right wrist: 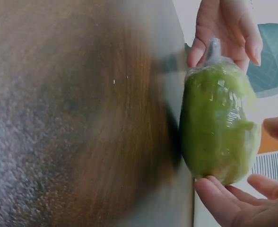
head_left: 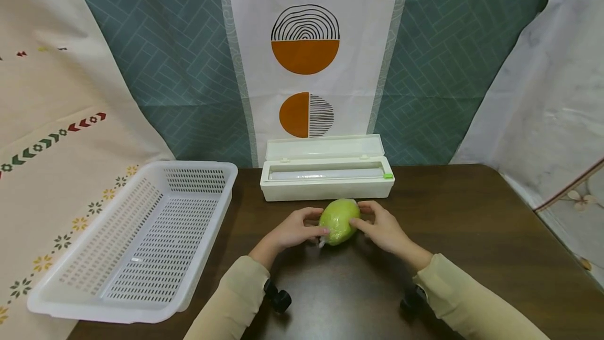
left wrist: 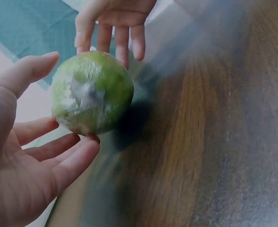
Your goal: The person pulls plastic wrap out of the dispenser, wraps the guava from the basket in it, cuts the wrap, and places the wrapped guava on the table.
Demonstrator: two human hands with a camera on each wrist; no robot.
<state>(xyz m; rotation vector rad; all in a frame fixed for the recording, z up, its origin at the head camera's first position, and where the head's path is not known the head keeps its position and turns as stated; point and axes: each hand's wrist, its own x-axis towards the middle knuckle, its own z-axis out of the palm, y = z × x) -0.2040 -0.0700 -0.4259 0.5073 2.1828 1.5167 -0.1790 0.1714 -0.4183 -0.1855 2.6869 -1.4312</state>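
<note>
A green oval fruit (head_left: 338, 223) wrapped in clear film sits low over the table between both hands. Twisted film (right wrist: 214, 49) sticks out from its end toward the left hand. My left hand (head_left: 300, 227) holds that end, fingertips against the underside and thumb close to the skin in the left wrist view. On the opposite end, my right hand (head_left: 381, 227) holds the fruit with its thumb and curled fingers. The right wrist view shows those fingertips (right wrist: 214, 191) touching the fruit's near end. Whether the fruit touches the tabletop cannot be told.
Behind the fruit stands a white film dispenser (head_left: 325, 191), lid raised, with a roll (head_left: 325, 174) inside and a green slider (head_left: 388, 176). A white perforated basket (head_left: 189, 277) occupies the left of the dark wooden table (head_left: 472, 235). Patterned cloths (head_left: 189, 67) hang around the back and sides.
</note>
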